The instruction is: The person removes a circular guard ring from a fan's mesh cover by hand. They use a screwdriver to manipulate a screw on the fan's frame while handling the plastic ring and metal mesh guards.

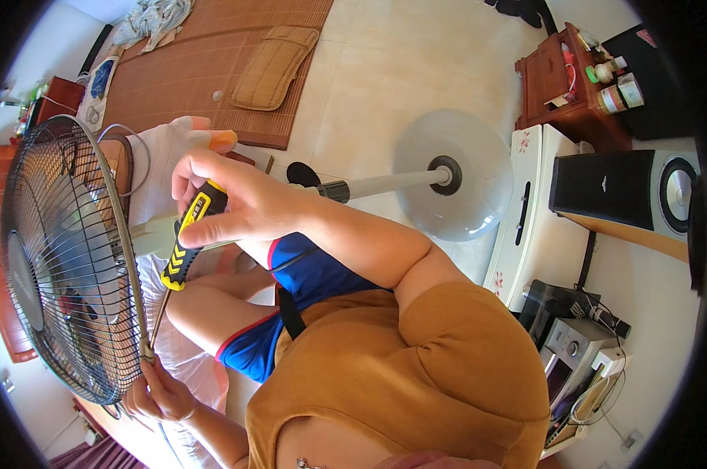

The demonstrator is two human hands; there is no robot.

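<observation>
A standing fan's round wire guard (70, 234) fills the left side, with a pale ring running round its rim. In my right hand (252, 195) is a black and yellow screwdriver (189, 238), its handle wrapped by my fingers. The thin shaft runs down along the rim, and its tip meets a small clip (148, 354) there. My left hand (164, 395) pinches the rim beside that clip, its fingers partly behind the wires. From the guard the fan's pale pole (385, 186) leads right to a round grey base (479, 207). My right forearm hides part of the pole.
A mat with a woven pillow (275, 69) lies at upper left. To the right stand a white drawer cabinet (529, 203), a black speaker (604, 181) and a wooden cabinet (543, 78) with jars. Electronics with loose cables (604, 391) sit at lower right.
</observation>
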